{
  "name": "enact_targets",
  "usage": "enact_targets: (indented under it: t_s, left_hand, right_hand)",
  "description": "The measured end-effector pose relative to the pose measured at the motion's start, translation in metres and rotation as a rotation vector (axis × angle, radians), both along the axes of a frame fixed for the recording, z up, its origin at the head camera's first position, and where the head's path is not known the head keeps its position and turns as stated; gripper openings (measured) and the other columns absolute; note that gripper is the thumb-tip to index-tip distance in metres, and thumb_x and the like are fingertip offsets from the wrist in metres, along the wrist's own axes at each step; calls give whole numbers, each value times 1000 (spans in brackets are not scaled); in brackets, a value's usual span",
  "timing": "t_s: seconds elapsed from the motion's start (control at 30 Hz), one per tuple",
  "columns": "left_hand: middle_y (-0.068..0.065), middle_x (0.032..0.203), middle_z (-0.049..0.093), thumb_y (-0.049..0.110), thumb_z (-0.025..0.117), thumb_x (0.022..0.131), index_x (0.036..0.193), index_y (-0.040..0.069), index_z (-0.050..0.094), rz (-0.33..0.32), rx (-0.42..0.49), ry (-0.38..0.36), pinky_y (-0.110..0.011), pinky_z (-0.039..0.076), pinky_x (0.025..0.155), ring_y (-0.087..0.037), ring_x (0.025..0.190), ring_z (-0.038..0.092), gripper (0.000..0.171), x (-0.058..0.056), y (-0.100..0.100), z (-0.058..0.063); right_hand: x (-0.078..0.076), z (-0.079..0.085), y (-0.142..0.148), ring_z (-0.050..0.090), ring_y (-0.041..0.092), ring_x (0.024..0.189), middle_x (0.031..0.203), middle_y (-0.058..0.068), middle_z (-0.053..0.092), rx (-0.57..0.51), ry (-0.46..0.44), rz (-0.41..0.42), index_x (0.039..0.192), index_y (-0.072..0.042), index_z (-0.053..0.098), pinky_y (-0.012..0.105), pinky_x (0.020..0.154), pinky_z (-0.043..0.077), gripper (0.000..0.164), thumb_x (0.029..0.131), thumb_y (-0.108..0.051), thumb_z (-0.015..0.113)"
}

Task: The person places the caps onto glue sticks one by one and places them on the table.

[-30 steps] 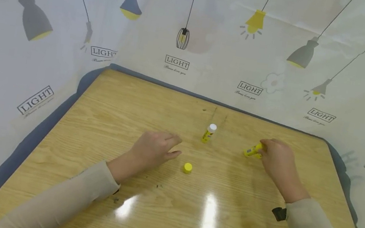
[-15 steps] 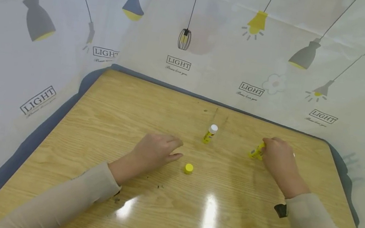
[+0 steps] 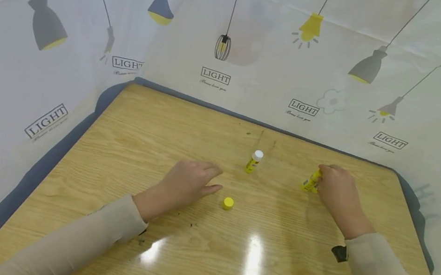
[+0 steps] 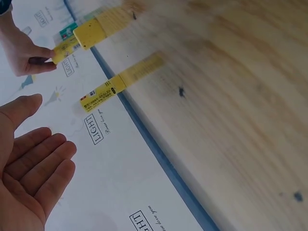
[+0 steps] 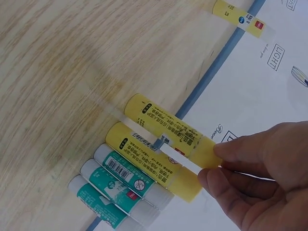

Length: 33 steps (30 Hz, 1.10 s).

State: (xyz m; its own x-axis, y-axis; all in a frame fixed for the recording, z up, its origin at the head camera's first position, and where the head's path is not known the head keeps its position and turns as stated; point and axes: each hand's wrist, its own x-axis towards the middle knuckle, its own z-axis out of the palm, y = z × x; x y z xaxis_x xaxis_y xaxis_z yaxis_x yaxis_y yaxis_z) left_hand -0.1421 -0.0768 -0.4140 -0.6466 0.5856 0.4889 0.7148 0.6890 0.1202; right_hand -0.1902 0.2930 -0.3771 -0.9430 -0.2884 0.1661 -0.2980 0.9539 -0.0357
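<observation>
My right hand (image 3: 339, 191) pinches the top end of a yellow glue stick (image 5: 168, 127) between thumb and fingers. That stick stands at the end of a row, beside another yellow glue stick (image 5: 149, 156) and several green glue sticks (image 5: 120, 178) with whitish caps. In the head view the hand hides most of this row. Left of it, a yellow glue stick with a white cap (image 3: 254, 161) stands upright, apart from both hands. My left hand (image 3: 189, 180) hovers with relaxed fingers and holds nothing. A small yellow cap (image 3: 228, 203) sits just right of its fingertips.
The wooden table (image 3: 141, 131) has a glossy top with bright reflections and a few dark marks. Behind it hangs a pale curtain (image 3: 257, 58) printed with lamps. A dark blue band (image 3: 208, 104) follows the table's far edge.
My right hand has shifted slightly to the right with the yellow glue stick, then stays nearly still. The left hand keeps its place beside the yellow cap.
</observation>
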Motion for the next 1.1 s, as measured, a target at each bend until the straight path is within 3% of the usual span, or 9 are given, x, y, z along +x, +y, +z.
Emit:
enact_targets:
  t_s: [0.2,0.4,0.63,0.77,0.97,1.1]
  left_hand:
    - [-2,105,68,40,69,83,109,11,66,33,-10,-95,-25,55,64,-14,83,67,39,-2,7,2]
    - [-2,112,65,42,65,86,118,11,62,89,-18,-278,-33,53,81,-18,97,63,45,-4,19,3]
    - [-3,125,59,48,58,89,131,11,53,124,-13,-522,-37,46,94,-21,112,56,56,-14,31,-1]
    - [-2,128,57,50,58,88,133,13,51,122,37,-616,-37,45,95,-20,114,54,59,-23,37,-5]
    - [0,136,49,49,60,87,136,13,47,110,202,-789,-35,41,99,-18,123,46,62,-35,43,-15]
    - [0,140,45,46,63,86,139,13,43,115,245,-857,-35,39,101,-18,125,44,66,-44,50,-21]
  right_hand:
    - [6,3,1,58,36,84,95,24,61,-44,-29,-31,104,9,61,46,68,51,24,82,5,54]
    - [21,3,-2,57,41,97,107,27,59,-100,21,-37,114,10,59,53,77,50,32,85,-2,61]
    - [44,5,-21,58,38,94,108,24,61,-152,18,-29,114,6,60,51,75,49,32,84,-7,64]
    - [56,1,-30,59,37,94,110,23,61,-165,30,-6,115,3,60,51,75,51,35,83,-10,68]
    - [72,-9,-49,63,32,89,108,17,64,-203,64,48,114,-1,62,47,73,53,38,81,-17,72]
    - [81,-16,-65,64,28,88,108,13,65,-257,53,83,112,-3,64,44,73,54,37,80,-18,74]
